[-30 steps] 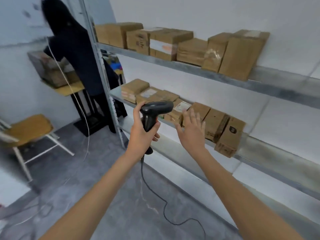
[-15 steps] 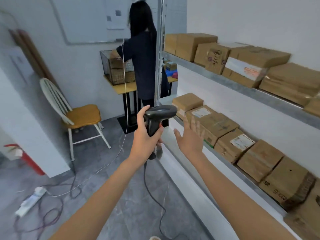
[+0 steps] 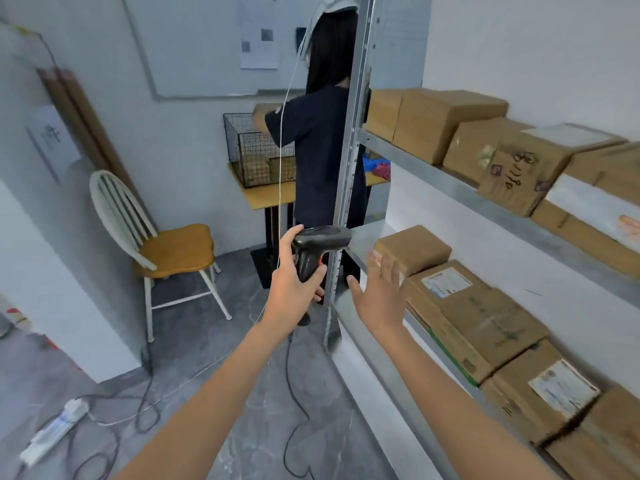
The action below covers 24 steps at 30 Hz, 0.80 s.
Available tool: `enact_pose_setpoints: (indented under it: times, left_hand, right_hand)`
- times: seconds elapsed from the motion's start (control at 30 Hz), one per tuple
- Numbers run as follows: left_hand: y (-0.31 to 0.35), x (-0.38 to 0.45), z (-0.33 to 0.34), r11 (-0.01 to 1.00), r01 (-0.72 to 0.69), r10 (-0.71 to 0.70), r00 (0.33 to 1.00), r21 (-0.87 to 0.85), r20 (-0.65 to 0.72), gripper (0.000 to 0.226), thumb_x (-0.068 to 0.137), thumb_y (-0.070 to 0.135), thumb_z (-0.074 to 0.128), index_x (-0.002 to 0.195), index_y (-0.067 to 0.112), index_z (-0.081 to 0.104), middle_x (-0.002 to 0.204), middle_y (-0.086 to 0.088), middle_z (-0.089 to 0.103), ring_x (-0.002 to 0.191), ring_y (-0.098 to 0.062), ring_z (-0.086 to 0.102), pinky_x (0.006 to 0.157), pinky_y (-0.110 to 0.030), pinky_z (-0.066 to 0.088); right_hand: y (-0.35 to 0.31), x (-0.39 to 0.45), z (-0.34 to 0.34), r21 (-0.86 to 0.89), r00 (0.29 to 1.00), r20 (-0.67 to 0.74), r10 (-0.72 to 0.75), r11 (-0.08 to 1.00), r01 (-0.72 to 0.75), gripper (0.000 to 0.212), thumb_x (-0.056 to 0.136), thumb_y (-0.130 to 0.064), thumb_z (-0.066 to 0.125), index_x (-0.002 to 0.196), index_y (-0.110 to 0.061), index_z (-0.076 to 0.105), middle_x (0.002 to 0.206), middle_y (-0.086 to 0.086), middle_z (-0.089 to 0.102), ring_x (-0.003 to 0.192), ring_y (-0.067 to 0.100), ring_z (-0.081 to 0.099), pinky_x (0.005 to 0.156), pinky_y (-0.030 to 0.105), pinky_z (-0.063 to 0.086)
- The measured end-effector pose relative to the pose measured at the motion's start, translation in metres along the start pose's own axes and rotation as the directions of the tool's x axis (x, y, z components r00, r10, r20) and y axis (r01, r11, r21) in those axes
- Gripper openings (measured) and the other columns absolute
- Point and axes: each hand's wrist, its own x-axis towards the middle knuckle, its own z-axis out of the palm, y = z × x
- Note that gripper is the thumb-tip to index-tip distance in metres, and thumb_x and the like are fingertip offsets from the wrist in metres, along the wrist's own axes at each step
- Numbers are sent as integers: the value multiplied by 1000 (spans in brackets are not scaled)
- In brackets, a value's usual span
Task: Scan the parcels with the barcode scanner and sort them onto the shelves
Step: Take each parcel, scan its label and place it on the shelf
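Observation:
My left hand [image 3: 289, 292] grips the handle of a black barcode scanner [image 3: 320, 242], whose head points right toward the shelf upright; its cord [image 3: 294, 403] trails down to the floor. My right hand [image 3: 379, 296] is empty with fingers spread, held just in front of the left end of the lower shelf [image 3: 367, 237]. Several brown cardboard parcels [image 3: 481, 313] lie in a row on that shelf, the nearest [image 3: 412, 249] just beyond my fingertips. More parcels [image 3: 446, 121] sit on the upper shelf [image 3: 426, 164].
Another person in dark clothes [image 3: 322, 147] stands behind the shelf upright [image 3: 351, 161] at a wooden table [image 3: 273, 194] holding a wire basket [image 3: 258, 150] of parcels. A white chair with a wooden seat [image 3: 173, 251] stands left. A power strip [image 3: 55, 427] and cables lie on the floor.
My view has swung left along the shelves toward the table, the other person and the chair. Both hands keep their pose: scanner in the left, the right open.

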Motion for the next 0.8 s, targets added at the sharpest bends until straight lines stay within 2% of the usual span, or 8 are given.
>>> enact_pose_setpoints:
  times: [0.13, 0.27, 0.4, 0.57, 0.7, 0.8]
  left_hand:
    - [-22, 49, 6, 1000, 6, -6, 999, -5, 51, 77, 97, 7, 67, 138, 59, 29, 105, -6, 70, 59, -19, 71, 57, -26, 60]
    - [-47, 100, 10, 999, 5, 3, 989, -52, 148, 84, 97, 7, 68, 127, 74, 29, 105, 1, 70, 60, -21, 71, 59, -28, 60]
    - [-75, 151, 9, 997, -25, 42, 973, -78, 226, 87, 96, 7, 69, 126, 77, 27, 98, 15, 71, 60, -19, 71, 58, -25, 60]
    - [-102, 200, 9, 991, 1, 43, 940, -130, 338, 82, 97, 8, 68, 125, 76, 30, 102, 14, 70, 61, -22, 71, 59, -28, 60]
    - [-120, 226, 22, 990, 14, 43, 921, -142, 388, 82, 96, 6, 68, 127, 72, 30, 104, -3, 70, 59, -19, 70, 59, -28, 60]
    - [-136, 243, 37, 990, 48, 15, 895, -130, 445, 80, 96, 4, 67, 129, 67, 32, 105, -4, 69, 57, -21, 68, 61, -34, 60]
  right_hand:
    - [-8, 44, 17, -13, 997, -9, 72, 997, -72, 67, 104, -52, 34, 160, -27, 6, 168, 7, -4, 154, 32, -7, 122, 56, 1]
    - [-13, 90, 39, -24, 986, 4, 166, 986, -165, 68, 104, -55, 31, 160, -29, 2, 168, 5, -6, 154, 31, -7, 121, 55, -4]
    - [-22, 128, 61, -40, 966, -5, 258, 965, -258, 69, 104, -55, 30, 160, -29, 0, 168, 5, -6, 154, 32, -6, 122, 55, -1]
    - [-30, 156, 83, -40, 924, -24, 382, 923, -383, 68, 104, -54, 29, 160, -29, 1, 168, 6, -5, 154, 32, -8, 122, 55, -3]
    - [-22, 173, 90, -59, 883, -57, 466, 881, -469, 68, 104, -56, 30, 160, -26, 8, 168, 7, 1, 154, 33, -2, 121, 56, 1]
    - [-11, 190, 95, -33, 843, -101, 529, 845, -534, 65, 104, -53, 35, 159, -26, 14, 168, 7, -2, 154, 33, -5, 122, 56, 3]
